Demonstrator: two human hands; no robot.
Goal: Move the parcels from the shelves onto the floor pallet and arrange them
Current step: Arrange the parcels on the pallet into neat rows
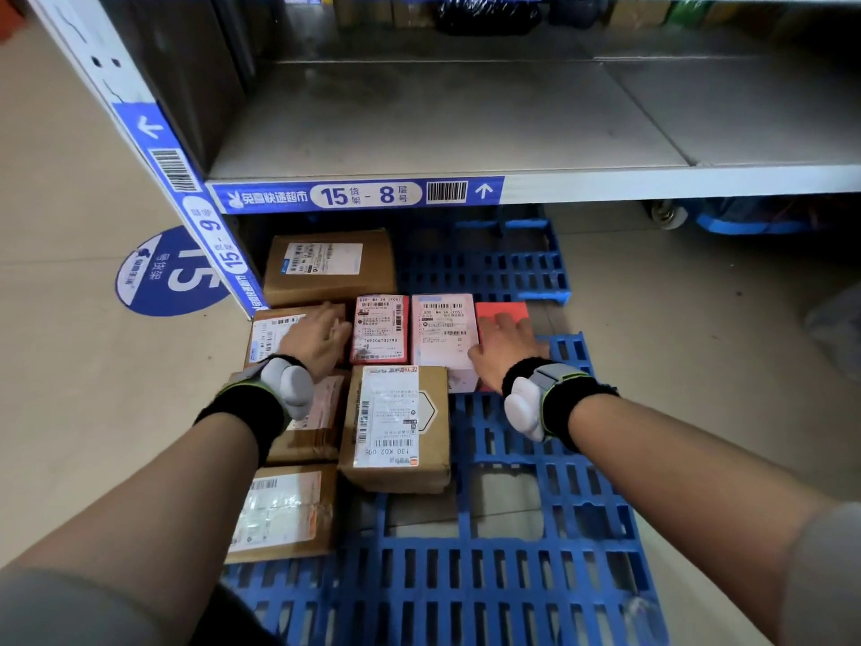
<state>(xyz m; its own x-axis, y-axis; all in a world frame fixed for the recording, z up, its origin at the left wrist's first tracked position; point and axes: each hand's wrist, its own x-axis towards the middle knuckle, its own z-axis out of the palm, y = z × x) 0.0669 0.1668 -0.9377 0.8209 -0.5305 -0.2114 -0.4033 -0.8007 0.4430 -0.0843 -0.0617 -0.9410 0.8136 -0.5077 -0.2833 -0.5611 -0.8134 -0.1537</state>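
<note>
Several parcels lie flat on the blue slatted floor pallet (512,589) under the shelf. A large brown box (328,265) sits at the back. In front of it stand two pink-red boxes with white labels, one on the left (379,331) and one on the right (445,333). My left hand (317,340) rests flat on a brown parcel (270,335) and touches the left pink box's side. My right hand (505,347) lies on a plain red parcel (503,312) against the right pink box. A brown labelled box (396,426) sits nearer me, with two more brown parcels to its left.
The grey shelf board (442,118) marked 15-8 above the pallet carries nothing near its front. A white-and-blue upright post (186,188) stands at the left. A second blue pallet (503,268) lies further back. A caster wheel (666,214) and blue object sit at the right.
</note>
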